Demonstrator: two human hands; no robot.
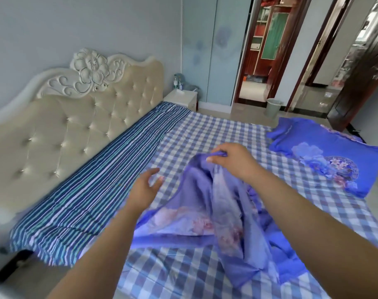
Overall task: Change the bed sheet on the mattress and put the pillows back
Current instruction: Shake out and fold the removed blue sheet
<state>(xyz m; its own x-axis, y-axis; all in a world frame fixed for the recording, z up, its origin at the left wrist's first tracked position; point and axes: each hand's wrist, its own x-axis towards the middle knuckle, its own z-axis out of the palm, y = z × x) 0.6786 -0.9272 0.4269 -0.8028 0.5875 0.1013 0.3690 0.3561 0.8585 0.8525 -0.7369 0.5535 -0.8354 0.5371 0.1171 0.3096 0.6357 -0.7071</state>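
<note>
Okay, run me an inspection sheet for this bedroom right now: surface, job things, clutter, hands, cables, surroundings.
Surface: checked sheet spread over the mattress; a striped sheet covers the strip along the headboard.
Job's things: purple floral sheet bunched in the middle; blue pillow lying near the far edge.
Clutter: bottles on the nightstand.
Hands: right hand pinches the purple floral sheet's top edge; left hand open, just beside the fabric.
Cables: nothing seen.
Surroundings: waste bin on the floor, open doorway behind.
</note>
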